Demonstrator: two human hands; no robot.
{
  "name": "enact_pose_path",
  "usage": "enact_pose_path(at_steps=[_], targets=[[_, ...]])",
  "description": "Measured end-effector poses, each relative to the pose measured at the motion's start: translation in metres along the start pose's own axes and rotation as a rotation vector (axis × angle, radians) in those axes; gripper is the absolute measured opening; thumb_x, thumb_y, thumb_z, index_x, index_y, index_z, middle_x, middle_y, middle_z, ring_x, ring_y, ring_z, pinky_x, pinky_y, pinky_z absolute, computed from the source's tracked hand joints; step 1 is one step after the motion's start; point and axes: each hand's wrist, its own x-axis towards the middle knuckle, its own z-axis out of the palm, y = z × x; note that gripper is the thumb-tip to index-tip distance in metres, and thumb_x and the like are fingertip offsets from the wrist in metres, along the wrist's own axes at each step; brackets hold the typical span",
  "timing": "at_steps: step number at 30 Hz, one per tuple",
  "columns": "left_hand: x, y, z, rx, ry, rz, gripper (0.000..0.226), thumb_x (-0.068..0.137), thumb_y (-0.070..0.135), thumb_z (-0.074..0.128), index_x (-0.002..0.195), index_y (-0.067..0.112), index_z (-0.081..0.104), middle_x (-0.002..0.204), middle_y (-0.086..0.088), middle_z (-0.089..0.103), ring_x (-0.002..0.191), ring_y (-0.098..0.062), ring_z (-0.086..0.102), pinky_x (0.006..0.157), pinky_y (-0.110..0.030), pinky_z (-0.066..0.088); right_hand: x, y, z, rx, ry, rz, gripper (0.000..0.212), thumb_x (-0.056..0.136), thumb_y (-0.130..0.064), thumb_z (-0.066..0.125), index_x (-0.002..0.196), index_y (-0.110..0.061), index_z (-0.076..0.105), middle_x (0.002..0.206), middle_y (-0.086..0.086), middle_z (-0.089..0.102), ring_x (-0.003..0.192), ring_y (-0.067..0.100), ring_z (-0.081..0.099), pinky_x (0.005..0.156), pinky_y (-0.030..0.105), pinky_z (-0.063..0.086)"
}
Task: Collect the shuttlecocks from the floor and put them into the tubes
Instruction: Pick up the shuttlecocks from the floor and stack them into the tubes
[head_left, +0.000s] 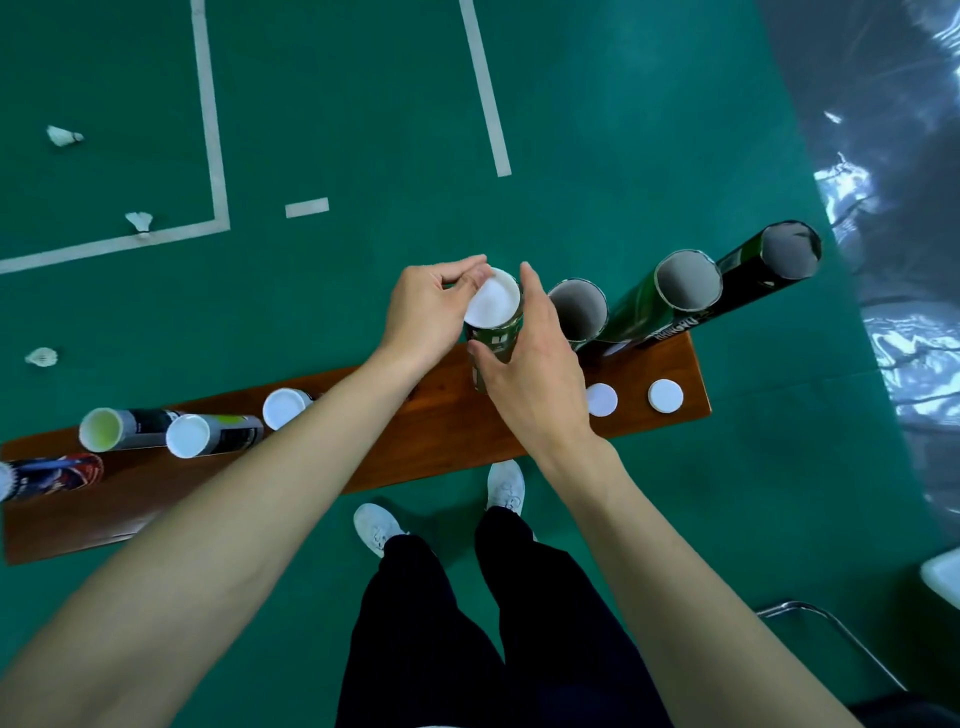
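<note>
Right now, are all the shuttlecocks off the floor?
No: three shuttlecocks lie on the green floor left of the bench.

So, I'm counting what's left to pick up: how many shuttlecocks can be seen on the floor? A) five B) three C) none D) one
B: three lie on the green floor at left, one far, one on the white line, one near the bench.
</note>
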Motion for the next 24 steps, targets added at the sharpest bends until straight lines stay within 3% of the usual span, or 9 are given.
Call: enact_pose_path(at_steps=[3,8,10,15,17,18,20,22,24], targets=[[-0.001,0.003,0.000,0.078,-0.038,0.026,0.026,0.097,0.036,0.066,0.116,0.022,0.078,0.121,0.013,0.072,0.111,0.004,0.063,0.103,-0.022,0.049,-0.002,-0.001,0.003,0.003,-0.003,0.007,0.085,0.095,-0.032,0.071,0.162,-0.030,0.018,0.163,-0.011,0.034,0.126,0.010,0.045,0.084,0.034,0.047],[-0.003,0.004,0.003,0.174,-0.016,0.069,0.027,0.097,0.036,0.065,0.116,0.022,0.077,0.120,0.008,0.074,0.114,-0.007,0.066,0.102,-0.036,0.052,-0.003,0.000,0.001,0.009,0.039,0.027,0.073,0.100,-0.035,0.066,0.161,-0.023,0.026,0.163,-0.008,0.038,0.135,0.004,0.030,0.096,0.032,0.045],[-0.002,0.004,0.003,0.227,-0.014,0.091,0.026,0.098,0.036,0.064,0.116,0.023,0.078,0.119,0.009,0.074,0.114,-0.008,0.066,0.102,-0.036,0.052,-0.003,-0.001,0.000,-0.043,0.031,0.009,0.063,0.103,-0.037,0.062,0.158,-0.022,0.035,0.164,-0.010,0.036,0.133,0.008,0.043,0.099,0.037,0.048],[-0.004,0.007,0.001,0.292,-0.015,0.138,0.027,0.101,0.038,0.059,0.114,0.024,0.078,0.117,0.009,0.075,0.111,-0.009,0.067,0.098,-0.036,0.053,-0.004,0.001,0.000,-0.206,-0.015,-0.057,0.040,0.106,-0.040,0.053,0.144,-0.025,0.051,0.169,-0.013,0.022,0.114,0.020,0.065,0.075,0.039,0.054],[-0.004,0.006,0.001,0.296,-0.016,0.123,0.031,0.102,0.042,0.055,0.108,0.023,0.079,0.102,0.009,0.078,0.096,-0.010,0.069,0.083,-0.031,0.053,-0.005,0.002,0.001,-0.208,-0.019,-0.039,0.041,0.106,-0.040,0.054,0.144,-0.025,0.050,0.170,-0.010,0.021,0.115,0.025,0.065,0.077,0.041,0.055],[-0.003,0.006,0.001,0.309,-0.011,0.123,0.036,0.102,0.045,0.053,0.100,0.022,0.080,0.081,0.009,0.075,0.078,-0.013,0.066,0.070,-0.030,0.048,-0.005,0.002,0.002,-0.202,-0.020,-0.030,0.043,0.105,-0.039,0.054,0.145,-0.025,0.049,0.170,-0.008,0.021,0.118,0.028,0.064,0.078,0.043,0.055],[-0.001,0.008,0.003,0.361,0.004,0.117,0.050,0.103,0.049,0.047,0.084,0.012,0.075,0.052,0.002,0.050,0.054,-0.019,0.042,0.055,-0.034,0.034,-0.006,0.002,0.001,-0.194,-0.020,-0.021,0.044,0.105,-0.037,0.055,0.147,-0.025,0.047,0.170,-0.004,0.023,0.119,0.031,0.063,0.080,0.045,0.055],[0.003,0.012,0.004,0.402,0.000,0.111,0.059,0.104,0.050,0.042,0.085,0.002,0.071,0.061,-0.012,0.057,0.054,-0.025,0.043,0.056,-0.039,0.039,-0.007,0.000,-0.001,-0.205,-0.021,-0.016,0.046,0.104,-0.035,0.055,0.148,-0.024,0.046,0.170,-0.002,0.022,0.115,0.032,0.065,0.079,0.046,0.055],[0.006,0.018,0.004,0.396,-0.012,0.110,0.061,0.102,0.052,0.038,0.090,0.003,0.072,0.086,-0.017,0.072,0.071,-0.032,0.061,0.070,-0.046,0.051,-0.009,-0.002,-0.003,-0.221,-0.013,-0.020,0.047,0.103,-0.033,0.056,0.148,-0.023,0.046,0.170,-0.002,0.021,0.109,0.034,0.066,0.076,0.046,0.055]])
